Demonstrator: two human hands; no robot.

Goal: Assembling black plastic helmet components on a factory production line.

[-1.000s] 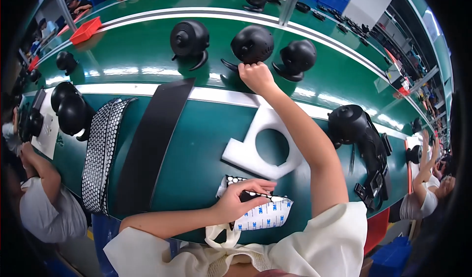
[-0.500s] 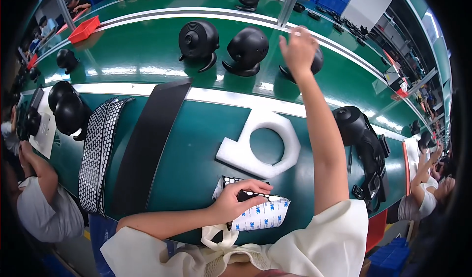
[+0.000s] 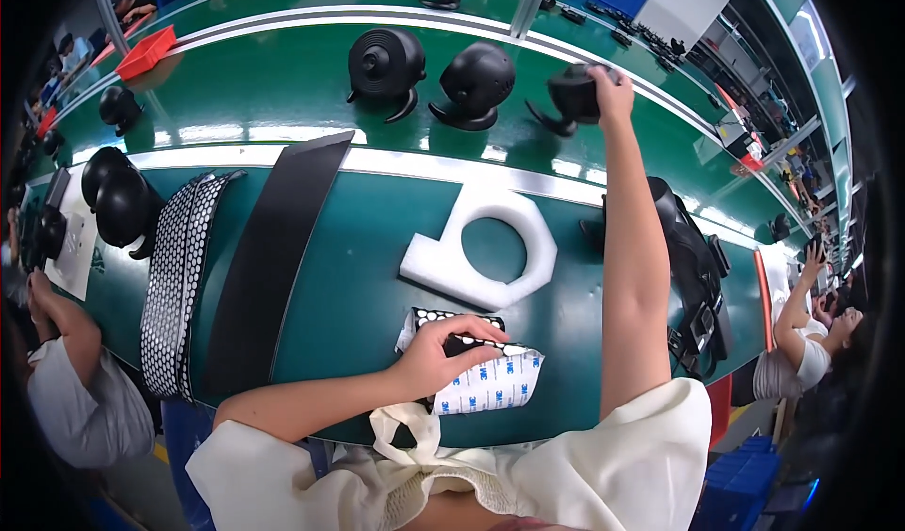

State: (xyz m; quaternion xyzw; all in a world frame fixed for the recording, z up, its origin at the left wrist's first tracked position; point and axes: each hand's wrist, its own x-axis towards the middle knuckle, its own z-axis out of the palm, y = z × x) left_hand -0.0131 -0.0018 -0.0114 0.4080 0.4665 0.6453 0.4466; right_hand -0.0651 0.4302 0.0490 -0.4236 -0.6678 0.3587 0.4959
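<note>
Right hand (image 3: 608,83) grips a rounded black plastic device (image 3: 573,96) at the green conveyor's (image 3: 283,88) far edge, arm outstretched, while left hand (image 3: 443,357) pins a dotted adhesive-pad stack (image 3: 490,380) at the near edge.

Round black fan (image 3: 572,96) upright on far green belt; dotted sheet stack (image 3: 485,380) flat at near bench edge.

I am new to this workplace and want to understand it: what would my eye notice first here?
First, the right hand reaching far out to grip a round black plastic device on the green conveyor belt. Closer, the left hand rests on a stack of white-backed dotted black pads, beside a white foam block with a round hole.
</note>
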